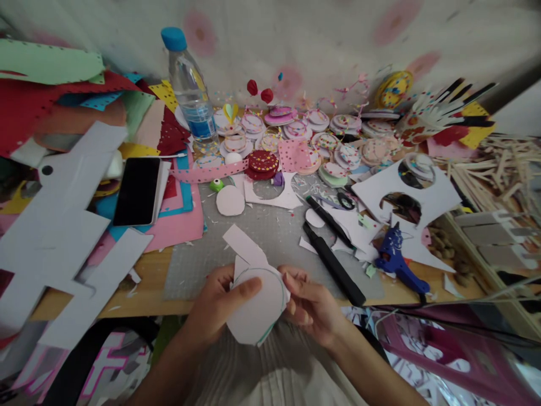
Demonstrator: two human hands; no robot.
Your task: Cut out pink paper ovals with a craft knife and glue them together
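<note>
A white cardboard piece [256, 304] with a drawn green curve and a partly cut round outline is held in front of my lap, at the table's front edge. My left hand [224, 299] grips its left side, thumb pressed flat on top. At its right edge, my right hand [310, 301] pinches the rim between thumb and fingers. A white strip [245, 245] sticks out beyond the round part; whether it is joined to it is unclear. Just right of my hands, a black capped marker or knife handle [333, 265] lies on the grey cutting mat [186, 270].
A blue glue gun [397, 259] and scissors [345, 200] lie to the right among paper scraps. Several decorated discs line the back beside a water bottle [192, 90]. On the left are a phone [137, 192], coloured sheets and a large white cutout [46, 242].
</note>
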